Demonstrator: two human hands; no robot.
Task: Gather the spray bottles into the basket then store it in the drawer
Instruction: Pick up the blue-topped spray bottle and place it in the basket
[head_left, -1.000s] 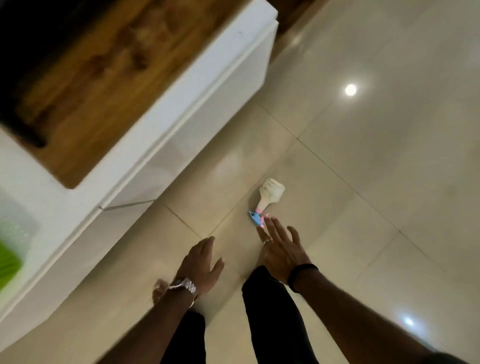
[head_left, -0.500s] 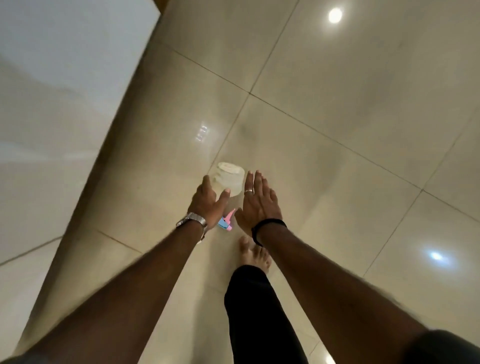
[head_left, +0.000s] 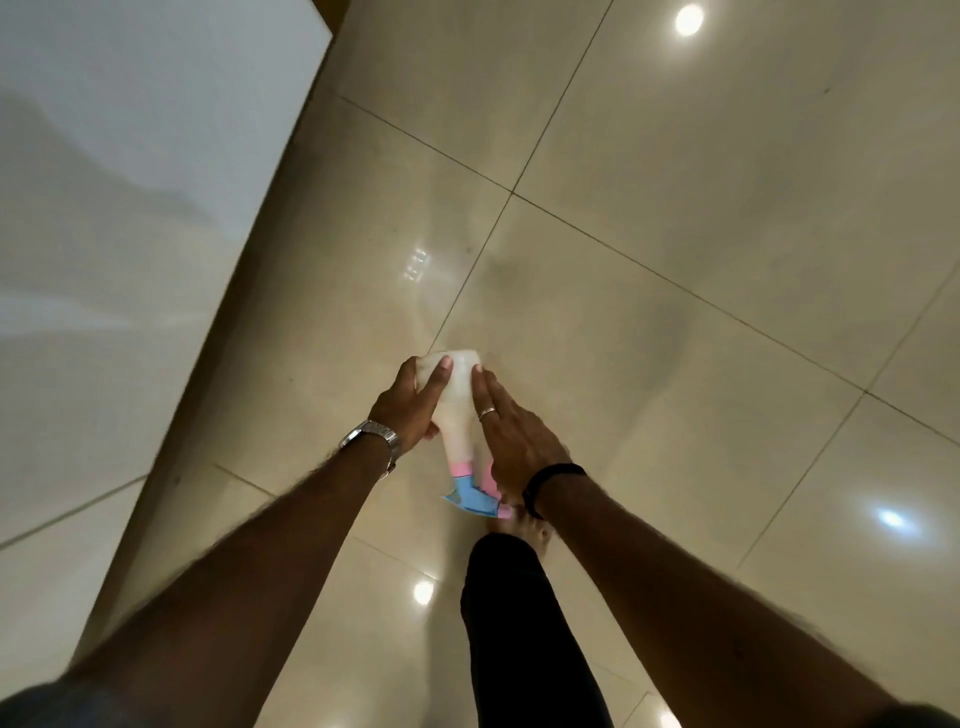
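Both hands, left hand (head_left: 413, 410) and right hand (head_left: 511, 436), clasp the white spray bottle (head_left: 457, 410) sidewise, steadying it for lifting off the tiled floor (head_left: 675, 260).

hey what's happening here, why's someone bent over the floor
A person is picking up a white spray bottle from the tiled floor with both hands. The left hand wraps one side, and the right hand presses flat against the other. Its pink and blue trigger head points toward the person. No basket is in view.
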